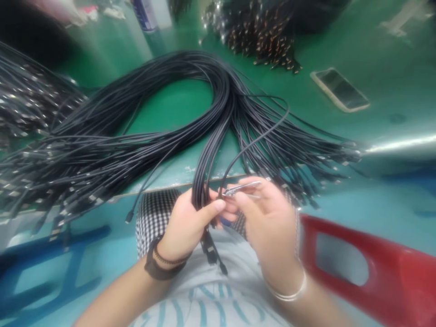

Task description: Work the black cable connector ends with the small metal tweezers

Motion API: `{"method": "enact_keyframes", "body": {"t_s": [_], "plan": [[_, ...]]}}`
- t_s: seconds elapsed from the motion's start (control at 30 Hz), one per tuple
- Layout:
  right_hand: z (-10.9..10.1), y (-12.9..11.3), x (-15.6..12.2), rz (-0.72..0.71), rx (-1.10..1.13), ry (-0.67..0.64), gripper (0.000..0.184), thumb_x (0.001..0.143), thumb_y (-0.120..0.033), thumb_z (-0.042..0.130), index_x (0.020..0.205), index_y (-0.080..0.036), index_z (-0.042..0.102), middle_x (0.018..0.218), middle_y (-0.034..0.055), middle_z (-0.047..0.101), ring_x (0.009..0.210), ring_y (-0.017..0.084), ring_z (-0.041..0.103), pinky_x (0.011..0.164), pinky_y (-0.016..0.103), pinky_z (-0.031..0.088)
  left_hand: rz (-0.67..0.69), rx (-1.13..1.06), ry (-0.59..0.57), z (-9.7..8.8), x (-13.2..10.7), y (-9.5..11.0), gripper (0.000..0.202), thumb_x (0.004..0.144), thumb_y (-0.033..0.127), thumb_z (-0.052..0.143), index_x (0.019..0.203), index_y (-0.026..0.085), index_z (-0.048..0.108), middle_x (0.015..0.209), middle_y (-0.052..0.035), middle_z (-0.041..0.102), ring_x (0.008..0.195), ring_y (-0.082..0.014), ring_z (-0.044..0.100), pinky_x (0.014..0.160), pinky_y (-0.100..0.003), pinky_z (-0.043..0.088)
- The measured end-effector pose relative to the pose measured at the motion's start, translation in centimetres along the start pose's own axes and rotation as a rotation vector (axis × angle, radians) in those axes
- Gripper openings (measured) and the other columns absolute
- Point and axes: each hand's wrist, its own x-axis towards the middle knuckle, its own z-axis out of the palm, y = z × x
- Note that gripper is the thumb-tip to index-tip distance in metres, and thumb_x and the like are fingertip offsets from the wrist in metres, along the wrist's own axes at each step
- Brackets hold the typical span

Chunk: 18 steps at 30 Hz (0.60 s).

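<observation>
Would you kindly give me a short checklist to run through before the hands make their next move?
1. Left hand holding the small cable bundle: ok.
2. Right hand holding the silver metal tool: ok.
3. Tool closed on a cable: cannot tell; its tip is close to the held cables, but too blurred to judge.
4. Larger cable pile wholly on the green table: not ok; some ends hang past the near edge.
5. Phone apart from the cables: ok.

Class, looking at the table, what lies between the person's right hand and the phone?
In the head view, a fan of black cables lies between the right hand and the phone, with green tabletop nearest the phone.
</observation>
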Motion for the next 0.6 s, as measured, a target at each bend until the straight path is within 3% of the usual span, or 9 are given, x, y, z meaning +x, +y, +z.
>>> {"method": "enact_keyframes", "body": {"t_s": [0.17, 0.3, 0.43, 0.6], "plan": [[0.16, -0.65, -0.03, -0.032, -0.1, 0.037, 0.011, 0.082, -0.015, 0.07, 0.089, -0.022, 0.064, 0.078, -0.0042, 0.073, 0.061, 0.01, 0.07, 0.051, 0.014, 0.059, 0.002, -0.02, -0.007, 0.27, 0.06, -0.19, 0.012, 0.081, 0.02, 0.073, 0.085, 0.017, 0.062, 0.071, -0.0021, 0.075, 0.063, -0.0161, 0.072, 0.049, -0.018, 0.054], [-0.02, -0.62, 0.19, -0.047, -0.173, 0.074, 0.009, 0.084, -0.018, 0.069, 0.089, -0.022, 0.063, 0.077, -0.0031, 0.073, 0.067, 0.011, 0.072, 0.056, 0.013, 0.058, -0.005, -0.012, -0.01, 0.57, -0.02, -0.14, 0.01, 0.083, 0.021, 0.072, 0.085, 0.016, 0.064, 0.076, -0.0028, 0.076, 0.063, -0.015, 0.072, 0.049, -0.018, 0.054], [-0.33, -0.08, 0.14, -0.04, -0.093, 0.075, 0.008, 0.087, -0.023, 0.067, 0.093, -0.024, 0.061, 0.085, -0.0004, 0.073, 0.077, 0.016, 0.074, 0.062, 0.021, 0.061, -0.051, -0.009, 0.016, 0.86, -0.25, 0.32, 0.015, 0.082, 0.025, 0.072, 0.086, 0.014, 0.062, 0.079, -0.0061, 0.077, 0.058, -0.0135, 0.07, 0.047, -0.017, 0.052], [-0.21, 0.04, -0.34, 0.005, -0.091, 0.004, 0.015, 0.085, -0.026, 0.069, 0.097, -0.026, 0.06, 0.091, 0.0031, 0.07, 0.078, 0.025, 0.073, 0.046, 0.028, 0.06, -0.123, -0.019, 0.03, 0.84, -0.4, 0.66, 0.026, 0.072, 0.022, 0.082, 0.091, 0.012, 0.065, 0.074, -0.0028, 0.074, 0.058, -0.0136, 0.07, 0.048, -0.016, 0.054]]}}
